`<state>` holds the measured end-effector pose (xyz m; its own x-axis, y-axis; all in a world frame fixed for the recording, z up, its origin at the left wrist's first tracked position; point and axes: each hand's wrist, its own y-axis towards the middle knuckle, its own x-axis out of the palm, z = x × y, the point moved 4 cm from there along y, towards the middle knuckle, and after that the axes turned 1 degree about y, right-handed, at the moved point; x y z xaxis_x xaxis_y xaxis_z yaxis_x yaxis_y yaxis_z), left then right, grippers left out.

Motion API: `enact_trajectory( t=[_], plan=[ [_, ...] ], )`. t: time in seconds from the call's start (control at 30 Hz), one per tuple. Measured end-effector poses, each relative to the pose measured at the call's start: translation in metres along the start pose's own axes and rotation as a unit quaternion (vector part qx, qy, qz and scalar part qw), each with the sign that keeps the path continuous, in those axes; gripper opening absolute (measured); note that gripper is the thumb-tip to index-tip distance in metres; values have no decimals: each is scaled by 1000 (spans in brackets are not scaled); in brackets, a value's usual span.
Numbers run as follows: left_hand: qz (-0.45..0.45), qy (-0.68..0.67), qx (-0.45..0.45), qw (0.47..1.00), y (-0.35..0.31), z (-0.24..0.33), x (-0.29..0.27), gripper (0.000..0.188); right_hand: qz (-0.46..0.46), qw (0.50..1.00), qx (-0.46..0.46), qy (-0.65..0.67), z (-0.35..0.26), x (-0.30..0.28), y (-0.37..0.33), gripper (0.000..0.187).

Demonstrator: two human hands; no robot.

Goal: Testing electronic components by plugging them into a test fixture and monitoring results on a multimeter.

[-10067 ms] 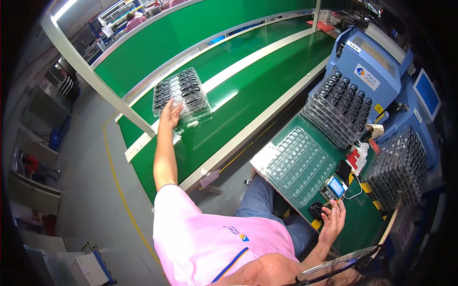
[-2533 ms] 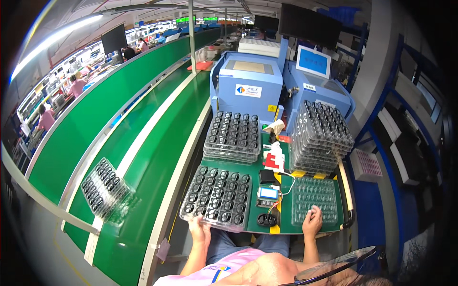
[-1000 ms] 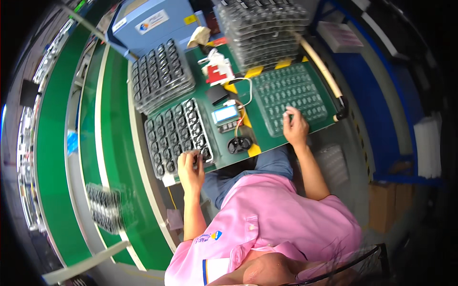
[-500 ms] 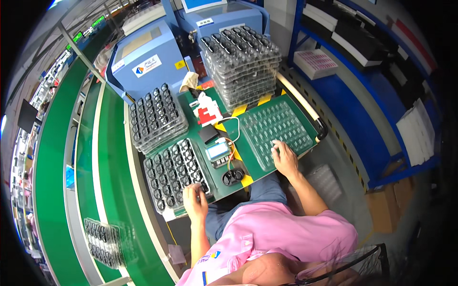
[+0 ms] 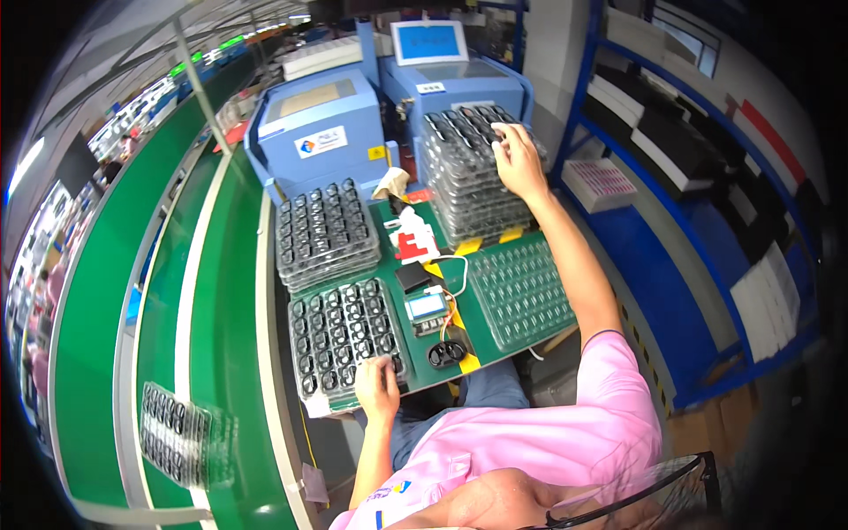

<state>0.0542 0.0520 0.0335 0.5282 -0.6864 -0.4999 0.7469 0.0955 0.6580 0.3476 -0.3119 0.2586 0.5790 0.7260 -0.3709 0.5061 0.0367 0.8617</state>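
Note:
My left hand (image 5: 378, 390) rests at the near right corner of a clear plastic tray (image 5: 329, 405) filled with rows of glossy black rounded parts. Its fingers are curled together, and whatever they pinch is too small to make out. With the arm stretched forward, my right hand (image 5: 519, 166) is at the top of a tall stack of clear trays (image 5: 481, 199). Its thumb and bent fingers are apart beside the black parts (image 5: 473, 124) in the top tray. A clear tray without black parts (image 5: 521, 291) lies on the green table, below my right forearm.
Between the trays sit a small device with a lit screen (image 5: 427, 306), a black part with two round openings (image 5: 447, 353) and a red-and-white item (image 5: 415, 240). Another tray stack (image 5: 327, 234) stands farther left. Blue machines (image 5: 322, 132) stand behind; a blue rack (image 5: 609, 234) is at right.
My right hand has left the clear tray at the right and moved forward to the top of the tall stack. My left hand stays at its tray's corner. The view has shifted.

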Motion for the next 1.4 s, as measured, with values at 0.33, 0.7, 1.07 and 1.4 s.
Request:
enact_trajectory(
  t=[0.33,0.7,1.07,1.4],
  plan=[
    [10,-10,-3,1000,-3,-1,0,16,-165,953,136,-216,82,85,41,18],
    [33,-21,15,999,6,3,3,14,-120,960,26,-253,86,68,44,11],
    [8,-2,1,1000,-3,5,1,12,-70,997,-16,-16,-61,-6,-98,12],
    [-11,-94,-149,984,17,11,8,9,-255,944,182,106,-101,-6,-269,15]
  ],
)
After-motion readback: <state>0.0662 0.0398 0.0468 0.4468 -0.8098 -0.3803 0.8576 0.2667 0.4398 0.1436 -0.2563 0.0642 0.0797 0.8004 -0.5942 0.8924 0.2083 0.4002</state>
